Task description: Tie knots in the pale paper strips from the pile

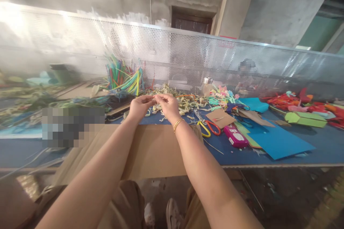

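Observation:
My left hand point(140, 107) and my right hand point(168, 104) meet at the fingertips above the table's middle. Both pinch, thumb against fingers; whatever lies between them is too small to make out. Beneath my forearms a sheet of brown cardboard point(156, 152) overhangs the table's front edge. Just beyond my hands lies a heap of pale curled strips point(185, 104). To the right of my right hand are scissors with a yellow handle point(204, 129) and scissors with a red-orange handle point(213, 127).
Bundled coloured pipe cleaners point(125, 75) stand at the back left. Rightward are a magenta packet point(235, 136), a blue sheet point(279, 139), a green paper box point(305, 119) and a red heap point(298, 102). A silver-lidded jar point(206, 86) stands before the perforated metal screen point(150, 50).

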Tool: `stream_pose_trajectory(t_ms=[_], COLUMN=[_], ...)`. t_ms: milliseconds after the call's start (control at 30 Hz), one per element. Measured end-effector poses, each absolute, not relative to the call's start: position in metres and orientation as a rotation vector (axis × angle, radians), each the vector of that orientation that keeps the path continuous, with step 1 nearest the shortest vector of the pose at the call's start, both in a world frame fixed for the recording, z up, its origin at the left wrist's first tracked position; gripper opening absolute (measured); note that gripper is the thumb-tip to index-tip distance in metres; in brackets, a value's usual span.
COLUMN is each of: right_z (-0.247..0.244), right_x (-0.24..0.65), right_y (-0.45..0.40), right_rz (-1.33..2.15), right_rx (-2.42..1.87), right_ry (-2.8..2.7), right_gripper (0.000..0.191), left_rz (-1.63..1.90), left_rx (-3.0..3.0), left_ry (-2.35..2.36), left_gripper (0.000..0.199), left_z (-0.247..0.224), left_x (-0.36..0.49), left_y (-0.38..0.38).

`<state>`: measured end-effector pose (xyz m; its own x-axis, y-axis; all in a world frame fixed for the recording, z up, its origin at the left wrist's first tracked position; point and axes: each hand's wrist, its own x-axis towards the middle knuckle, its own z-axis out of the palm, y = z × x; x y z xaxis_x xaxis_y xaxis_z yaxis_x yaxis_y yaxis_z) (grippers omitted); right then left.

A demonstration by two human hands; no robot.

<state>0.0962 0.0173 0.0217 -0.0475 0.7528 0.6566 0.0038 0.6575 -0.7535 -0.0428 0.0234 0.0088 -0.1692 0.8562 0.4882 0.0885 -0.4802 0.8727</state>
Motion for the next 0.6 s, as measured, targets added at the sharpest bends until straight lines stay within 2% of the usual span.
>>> stream_pose_trajectory(t_ms=[133,500,600], right_z=[0.0178,0.0188,0.0184], right_x=[0.0929,0.0923,0.0913], right_y=[0.0219,0.0243,0.0238], right_rz=[0.861,0.981,1.025], right_rx=[-0.590,-0.642,-0.686], right_ry=[-1.475,-1.346,-1.297], right_gripper=[0.019,0.025,0.019], left_rz=[1.721,1.803,1.805], left_rx=[1.512,1.541,1.546], left_ry=[1.094,1.123,1.140], left_gripper=[0.045,0.042,0.038], left_z=[0.0075,0.0113,0.0124], left_x=[-0.0433,-0.0416,-0.0414], left_y=[0.0246,0.0185,0.0176])
